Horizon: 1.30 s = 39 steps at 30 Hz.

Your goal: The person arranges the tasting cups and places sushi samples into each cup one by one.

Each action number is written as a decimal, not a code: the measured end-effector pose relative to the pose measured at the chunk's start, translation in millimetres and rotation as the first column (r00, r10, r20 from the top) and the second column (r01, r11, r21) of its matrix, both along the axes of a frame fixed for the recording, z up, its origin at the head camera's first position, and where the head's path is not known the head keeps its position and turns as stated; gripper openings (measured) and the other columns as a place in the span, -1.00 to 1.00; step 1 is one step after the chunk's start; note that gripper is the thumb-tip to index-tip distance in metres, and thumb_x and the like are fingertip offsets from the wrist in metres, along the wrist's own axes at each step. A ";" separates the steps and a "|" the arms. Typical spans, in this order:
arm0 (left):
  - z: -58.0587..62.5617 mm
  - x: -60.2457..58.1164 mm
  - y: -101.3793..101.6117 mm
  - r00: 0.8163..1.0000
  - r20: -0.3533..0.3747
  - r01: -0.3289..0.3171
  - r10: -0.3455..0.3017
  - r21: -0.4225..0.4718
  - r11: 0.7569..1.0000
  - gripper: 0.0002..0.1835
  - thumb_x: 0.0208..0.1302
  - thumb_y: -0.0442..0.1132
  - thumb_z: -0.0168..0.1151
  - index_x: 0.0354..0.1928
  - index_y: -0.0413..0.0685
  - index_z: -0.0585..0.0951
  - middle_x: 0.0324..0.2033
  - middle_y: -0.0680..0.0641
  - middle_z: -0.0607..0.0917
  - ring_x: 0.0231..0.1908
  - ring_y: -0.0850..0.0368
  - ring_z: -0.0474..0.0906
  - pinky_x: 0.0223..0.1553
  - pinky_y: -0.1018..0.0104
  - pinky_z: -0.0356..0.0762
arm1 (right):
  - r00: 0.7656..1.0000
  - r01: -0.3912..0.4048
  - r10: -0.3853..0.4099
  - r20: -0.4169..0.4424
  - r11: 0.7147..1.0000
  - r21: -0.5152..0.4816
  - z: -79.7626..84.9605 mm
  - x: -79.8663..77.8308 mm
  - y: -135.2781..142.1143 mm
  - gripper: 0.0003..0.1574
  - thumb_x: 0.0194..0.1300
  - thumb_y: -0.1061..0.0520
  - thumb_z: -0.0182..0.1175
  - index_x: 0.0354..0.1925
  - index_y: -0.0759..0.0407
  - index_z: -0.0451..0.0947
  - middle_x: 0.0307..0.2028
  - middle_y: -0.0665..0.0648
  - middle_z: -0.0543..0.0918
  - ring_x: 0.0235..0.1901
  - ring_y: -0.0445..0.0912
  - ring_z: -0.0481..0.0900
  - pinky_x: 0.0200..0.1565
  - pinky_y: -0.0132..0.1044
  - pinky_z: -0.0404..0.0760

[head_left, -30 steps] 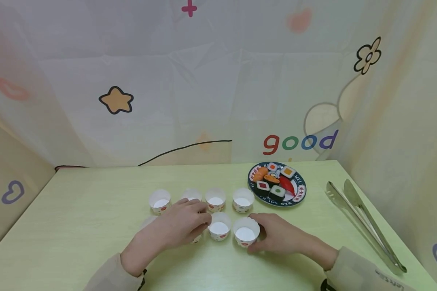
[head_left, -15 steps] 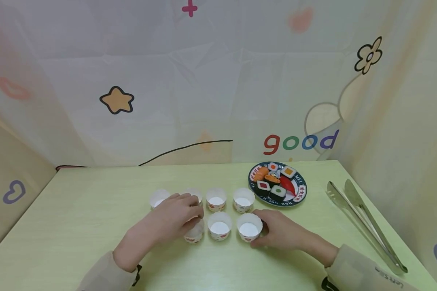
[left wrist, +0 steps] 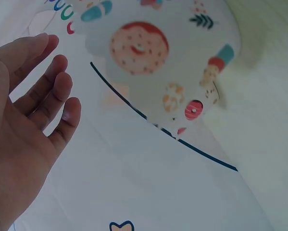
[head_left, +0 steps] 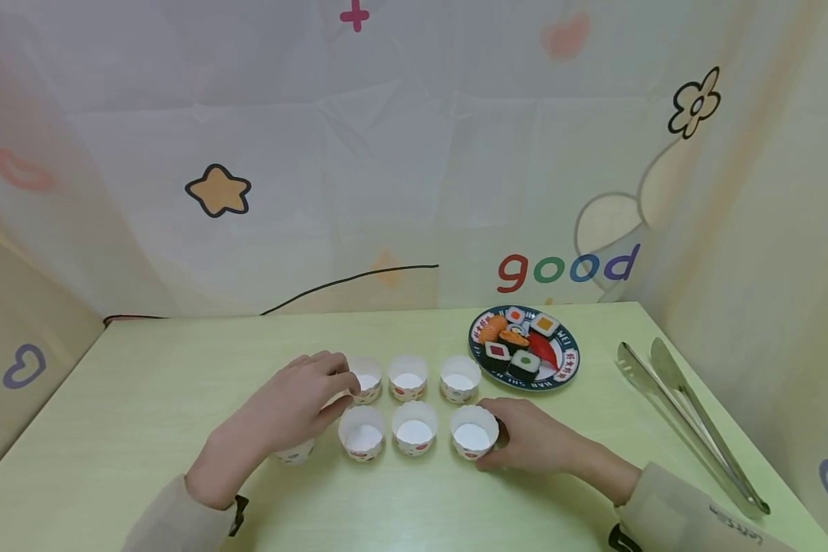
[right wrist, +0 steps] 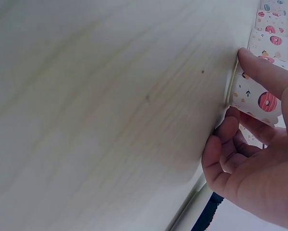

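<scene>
White paper cupcake cups with donut prints stand in two rows on the table. My right hand (head_left: 531, 435) holds the front-right paper cup (head_left: 474, 434) from its right side, thumb and fingers around its wall; the right wrist view shows the cup (right wrist: 252, 96) between them. Over the left end of the rows hovers my left hand (head_left: 283, 406). Its fingers (left wrist: 62, 89) are loosely bent with nothing between them in the left wrist view, beside a printed cup (left wrist: 139, 48). That hand covers the back-left spot and partly hides the front-left cup (head_left: 294, 454).
Behind the cups to the right sits a dark-rimmed oval plate (head_left: 569, 368) of sushi pieces. Metal tongs (head_left: 697, 429) lie along the table's right side. A printed curtain (head_left: 359, 192) hangs behind the table (head_left: 145, 399).
My left hand has moved left, away from the middle cups, uncovering the second front cup. My right hand has shifted its cup slightly right and back, then stayed nearly still.
</scene>
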<state>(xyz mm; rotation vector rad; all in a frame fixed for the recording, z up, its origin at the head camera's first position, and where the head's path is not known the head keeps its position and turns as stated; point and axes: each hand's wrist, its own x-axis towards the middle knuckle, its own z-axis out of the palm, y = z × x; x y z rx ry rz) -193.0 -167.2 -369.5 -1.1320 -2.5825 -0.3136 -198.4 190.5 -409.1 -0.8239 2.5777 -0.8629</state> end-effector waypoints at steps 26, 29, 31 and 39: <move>-2.8 -7.1 -46.4 0.843 0.379 -0.465 0.382 0.155 0.872 -0.37 0.40 -0.17 0.30 0.39 -0.29 0.34 0.21 -0.41 0.42 0.21 -0.40 0.33 0.13 -0.31 0.40 | 0.997 0.014 -0.015 0.070 1.000 0.017 6.2 -0.3 3.2 -0.27 0.04 0.12 0.63 0.14 0.17 0.54 -0.09 -0.03 0.60 -0.13 -0.06 0.47 0.02 -0.08 0.53; -7.1 -11.3 -52.6 0.809 0.472 -0.467 0.349 0.155 0.871 -0.29 0.40 -0.13 0.31 0.45 -0.27 0.28 0.25 -0.42 0.39 0.25 -0.40 0.32 0.15 -0.33 0.39 | 0.997 0.009 -0.011 0.080 1.000 0.020 6.1 -1.1 5.5 -0.27 0.05 0.13 0.62 0.15 0.17 0.53 -0.11 -0.03 0.59 -0.14 -0.04 0.46 -0.04 -0.13 0.52; -11.4 -14.6 -57.5 0.788 0.525 -0.461 0.320 0.160 0.873 -0.24 0.39 -0.11 0.34 0.47 -0.28 0.25 0.26 -0.42 0.40 0.26 -0.39 0.33 0.14 -0.30 0.41 | 0.997 0.005 -0.007 0.082 1.000 0.021 6.1 -1.4 6.9 -0.28 0.05 0.14 0.62 0.14 0.18 0.53 -0.15 -0.03 0.57 -0.16 -0.04 0.46 -0.08 -0.16 0.51; -18.7 -24.2 -68.2 0.720 0.657 -0.430 0.224 0.169 0.887 -0.04 0.31 0.13 0.41 0.50 -0.28 0.19 0.28 -0.41 0.44 0.22 -0.32 0.41 0.15 -0.22 0.43 | 0.997 -0.018 0.018 0.077 1.000 -0.006 2.7 -4.4 16.6 -0.32 0.07 0.14 0.60 0.11 0.22 0.52 -0.26 0.01 0.55 -0.24 -0.07 0.47 -0.21 -0.25 0.54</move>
